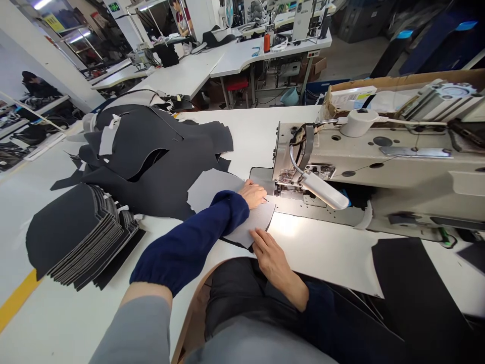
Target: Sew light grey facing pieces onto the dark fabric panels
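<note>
A light grey fabric piece (215, 187) with a dark underside lies on the white table, its right edge beside the sewing machine's needle area (284, 189). My left hand (252, 194) rests palm down on it, close to the presser foot, fingers lying together. A small dark tip shows by these fingers, too small to name. Nearer to me, my right hand (273, 258) has its fingers stretched out on the piece's near right edge; its thumb is mostly hidden. A lit lamp (326, 191) shines on the machine bed.
At the left stands a stack of dark cut pieces (64, 227). Behind it lies a heap of dark fabric (170, 156). A black panel (409, 273) hangs over the table at the right. A cardboard box (413, 83) stands behind the machine. Other people sit farther back.
</note>
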`<state>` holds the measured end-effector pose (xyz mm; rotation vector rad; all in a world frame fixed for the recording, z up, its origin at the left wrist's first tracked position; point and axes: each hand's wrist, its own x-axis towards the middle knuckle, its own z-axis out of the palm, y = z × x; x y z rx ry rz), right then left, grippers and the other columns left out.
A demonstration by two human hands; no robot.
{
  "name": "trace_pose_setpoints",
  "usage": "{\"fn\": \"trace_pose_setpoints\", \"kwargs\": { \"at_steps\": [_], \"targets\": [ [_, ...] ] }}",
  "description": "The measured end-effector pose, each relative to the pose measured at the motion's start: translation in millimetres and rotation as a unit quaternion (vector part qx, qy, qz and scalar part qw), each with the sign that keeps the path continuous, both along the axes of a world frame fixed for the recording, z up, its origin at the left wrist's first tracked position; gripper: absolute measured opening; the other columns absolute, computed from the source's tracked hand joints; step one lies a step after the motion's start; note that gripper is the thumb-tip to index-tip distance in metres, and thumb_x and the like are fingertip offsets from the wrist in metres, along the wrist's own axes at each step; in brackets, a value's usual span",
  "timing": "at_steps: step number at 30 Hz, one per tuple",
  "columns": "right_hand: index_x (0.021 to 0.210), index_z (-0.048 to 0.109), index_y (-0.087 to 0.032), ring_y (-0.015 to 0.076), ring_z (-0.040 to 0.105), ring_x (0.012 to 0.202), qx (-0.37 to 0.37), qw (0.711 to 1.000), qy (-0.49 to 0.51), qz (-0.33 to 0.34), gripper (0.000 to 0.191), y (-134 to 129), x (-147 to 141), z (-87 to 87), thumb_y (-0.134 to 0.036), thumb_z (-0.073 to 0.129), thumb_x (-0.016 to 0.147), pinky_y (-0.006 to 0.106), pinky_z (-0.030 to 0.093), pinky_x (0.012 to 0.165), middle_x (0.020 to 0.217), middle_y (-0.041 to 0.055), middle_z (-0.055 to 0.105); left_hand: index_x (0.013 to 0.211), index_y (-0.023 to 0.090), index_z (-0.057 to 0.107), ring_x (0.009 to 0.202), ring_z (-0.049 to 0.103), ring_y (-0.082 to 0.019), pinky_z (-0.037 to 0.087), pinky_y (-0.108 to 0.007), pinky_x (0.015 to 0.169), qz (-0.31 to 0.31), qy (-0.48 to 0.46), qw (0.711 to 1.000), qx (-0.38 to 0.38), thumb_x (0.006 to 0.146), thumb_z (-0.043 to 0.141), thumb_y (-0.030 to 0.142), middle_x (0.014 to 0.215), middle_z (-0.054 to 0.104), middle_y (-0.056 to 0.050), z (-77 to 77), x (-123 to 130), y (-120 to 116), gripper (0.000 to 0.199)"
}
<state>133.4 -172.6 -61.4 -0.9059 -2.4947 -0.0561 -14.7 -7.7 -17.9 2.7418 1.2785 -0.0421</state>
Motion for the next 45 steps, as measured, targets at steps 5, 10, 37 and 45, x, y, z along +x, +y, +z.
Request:
{"fn": "trace_pose_setpoints", "kwargs": {
  "at_steps": [5, 10, 37, 45],
  "targets": [
    [0.102, 0.065, -0.004, 0.0322, 0.044, 0.122, 0.018, 0.999, -0.027, 0.012, 0.028, 5.4, 4.0, -1.3, -0.004, 0.043, 0.086, 0.045, 0.046, 0.099, 0.129, 0.0159, 0.051, 0.083, 0.016, 0.061, 0.088, 0.053, -0.019, 0.024, -0.038, 0.089, 0.013, -0.008, 1.000, -0.016, 0.088, 0.052, 0.032, 0.091, 0.066, -0.003, 1.2, 1.0, 5.1, 0.020],
    [0.099, 0.066, -0.007, 0.0291, 0.046, 0.122, 0.031, 0.999, -0.031, 0.013, 0.028, 26.3, 11.6, -4.0, -0.005, 0.040, 0.088, 0.043, 0.047, 0.099, 0.128, 0.0158, 0.053, 0.083, 0.015, 0.063, 0.088, 0.055, -0.020, 0.026, -0.039, 0.087, 0.030, -0.008, 1.000, -0.004, 0.087, 0.052, 0.030, 0.090, 0.067, -0.004, 2.7, 7.1, 20.6, 0.019],
    [0.084, 0.063, -0.012, 0.0255, 0.044, 0.122, 0.019, 1.000, 0.002, 0.000, 0.033, 60.7, 33.4, -8.4, 0.001, 0.032, 0.085, 0.043, 0.041, 0.098, 0.126, 0.0114, 0.055, 0.124, 0.015, 0.050, 0.125, 0.040, -0.024, 0.020, -0.045, 0.108, -0.007, -0.051, 0.999, 0.012, 0.089, 0.052, 0.039, 0.133, 0.051, -0.010, 13.6, 14.3, 9.6, 0.043],
    [0.089, 0.062, -0.014, 0.0218, 0.049, 0.085, -0.032, 0.993, 0.043, -0.105, 0.025, 33.3, 21.6, 5.2, -0.009, 0.038, 0.089, 0.035, 0.045, 0.070, 0.093, 0.0114, 0.057, 0.136, 0.016, 0.039, 0.139, 0.024, -0.027, 0.028, -0.047, 0.110, -0.100, -0.039, 0.993, -0.057, 0.092, 0.046, 0.035, 0.148, 0.032, -0.010, -2.8, -27.1, -81.2, 0.048]
  ]
}}
